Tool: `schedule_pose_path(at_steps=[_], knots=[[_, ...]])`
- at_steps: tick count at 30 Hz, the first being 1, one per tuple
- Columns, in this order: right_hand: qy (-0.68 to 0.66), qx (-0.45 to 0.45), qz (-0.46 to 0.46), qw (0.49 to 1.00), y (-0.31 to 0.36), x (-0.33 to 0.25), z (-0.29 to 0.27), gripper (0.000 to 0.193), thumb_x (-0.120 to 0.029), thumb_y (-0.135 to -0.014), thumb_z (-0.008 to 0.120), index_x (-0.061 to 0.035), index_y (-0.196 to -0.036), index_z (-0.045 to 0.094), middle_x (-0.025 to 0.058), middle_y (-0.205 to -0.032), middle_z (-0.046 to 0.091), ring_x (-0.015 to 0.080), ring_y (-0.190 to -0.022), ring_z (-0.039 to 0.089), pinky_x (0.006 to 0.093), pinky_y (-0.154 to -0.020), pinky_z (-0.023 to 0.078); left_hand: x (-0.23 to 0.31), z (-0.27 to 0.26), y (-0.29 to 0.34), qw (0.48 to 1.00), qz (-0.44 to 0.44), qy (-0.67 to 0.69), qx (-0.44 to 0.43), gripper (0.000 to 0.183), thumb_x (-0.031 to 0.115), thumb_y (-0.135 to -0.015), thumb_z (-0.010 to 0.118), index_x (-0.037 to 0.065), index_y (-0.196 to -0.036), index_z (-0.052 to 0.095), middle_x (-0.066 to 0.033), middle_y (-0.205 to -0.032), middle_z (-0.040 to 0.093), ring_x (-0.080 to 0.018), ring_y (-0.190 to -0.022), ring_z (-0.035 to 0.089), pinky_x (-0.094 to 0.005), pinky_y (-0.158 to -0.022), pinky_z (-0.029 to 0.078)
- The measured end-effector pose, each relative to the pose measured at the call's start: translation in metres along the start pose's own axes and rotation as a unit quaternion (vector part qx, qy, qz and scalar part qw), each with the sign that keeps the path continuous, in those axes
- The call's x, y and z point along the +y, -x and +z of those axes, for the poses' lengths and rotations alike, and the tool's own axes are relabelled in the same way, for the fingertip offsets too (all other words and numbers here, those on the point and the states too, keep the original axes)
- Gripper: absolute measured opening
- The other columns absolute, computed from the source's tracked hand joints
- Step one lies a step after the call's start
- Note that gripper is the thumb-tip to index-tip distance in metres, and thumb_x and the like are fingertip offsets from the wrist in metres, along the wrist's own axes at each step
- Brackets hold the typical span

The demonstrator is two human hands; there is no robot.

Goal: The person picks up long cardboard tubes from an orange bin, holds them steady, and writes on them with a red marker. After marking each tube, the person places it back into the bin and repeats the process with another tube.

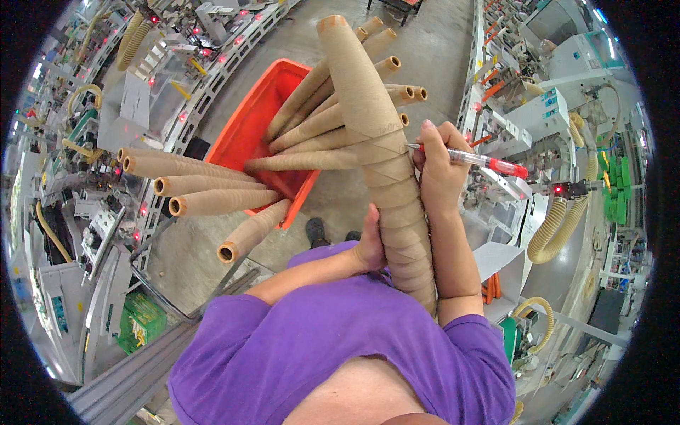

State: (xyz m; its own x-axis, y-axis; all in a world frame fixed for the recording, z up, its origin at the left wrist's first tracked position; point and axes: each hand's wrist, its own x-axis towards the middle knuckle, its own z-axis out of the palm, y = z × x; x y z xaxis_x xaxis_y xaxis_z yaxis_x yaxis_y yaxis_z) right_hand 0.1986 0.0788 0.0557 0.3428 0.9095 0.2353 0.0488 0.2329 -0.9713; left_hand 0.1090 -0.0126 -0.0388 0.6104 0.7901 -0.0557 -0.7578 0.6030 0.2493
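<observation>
A long brown paper-wrapped roll (pixel 386 152) leans up along my body, its far end pointing away from me. Faint handwriting shows on its wrapping near the middle. My left hand (pixel 370 242) lies against the roll's left side, thumb up, with its other fingers hidden behind the roll. In my right hand (pixel 443 159) is a clear pen with a red end (pixel 489 162), its tip at the roll's surface just below the writing. Ahead of me a red-orange bin (pixel 244 117) holds several similar brown rolls (pixel 308 131) that stick out to both sides.
Rows of machinery (pixel 524 120) with hoses and red lights run along the right, and more machines (pixel 163 78) stand along the left. A green crate (pixel 139 322) sits at lower left. Grey floor (pixel 432 42) runs between the machine rows.
</observation>
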Motion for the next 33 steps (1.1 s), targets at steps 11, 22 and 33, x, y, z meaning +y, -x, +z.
schedule_pose_path(at_steps=[11, 22, 33], knots=[[-0.062, 0.005, 0.034, 0.997, 0.001, -0.001, 0.005, 0.035, -0.016, -0.088, 0.063, -0.0093, -0.060, 0.044, -0.0041, -0.055, 0.042, 0.0033, -0.047, 0.037, 0.0207, -0.042, 0.027, -0.003, -0.009, 0.003, 1.000, 0.001, 0.009, -0.008, 0.092, 0.079, -0.083, 0.030, 0.007, -0.140, 0.035, -0.0110, -0.134, 0.049, -0.0250, -0.121, 0.051, -0.0422, -0.103, 0.040], [-0.067, 0.006, 0.075, 0.995, 0.000, 0.002, 0.002, 0.035, -0.014, -0.089, 0.061, -0.0091, -0.058, 0.044, -0.0036, -0.054, 0.043, 0.0041, -0.047, 0.038, 0.0222, -0.042, 0.028, -0.003, -0.011, 0.004, 1.000, 0.002, 0.001, 0.008, 0.093, 0.081, -0.081, 0.030, 0.007, -0.139, 0.038, -0.0110, -0.132, 0.051, -0.0252, -0.119, 0.052, -0.0420, -0.102, 0.041], [-0.099, 0.010, 0.093, 0.991, -0.003, 0.012, -0.001, 0.034, -0.012, -0.088, 0.062, -0.0075, -0.059, 0.044, -0.0042, -0.055, 0.043, 0.0044, -0.049, 0.038, 0.0231, -0.044, 0.028, 0.000, -0.018, 0.000, 0.999, -0.018, -0.022, -0.020, 0.106, 0.089, -0.073, 0.026, 0.008, -0.142, 0.032, -0.0128, -0.139, 0.042, -0.0309, -0.126, 0.043, -0.0465, -0.106, 0.036]])
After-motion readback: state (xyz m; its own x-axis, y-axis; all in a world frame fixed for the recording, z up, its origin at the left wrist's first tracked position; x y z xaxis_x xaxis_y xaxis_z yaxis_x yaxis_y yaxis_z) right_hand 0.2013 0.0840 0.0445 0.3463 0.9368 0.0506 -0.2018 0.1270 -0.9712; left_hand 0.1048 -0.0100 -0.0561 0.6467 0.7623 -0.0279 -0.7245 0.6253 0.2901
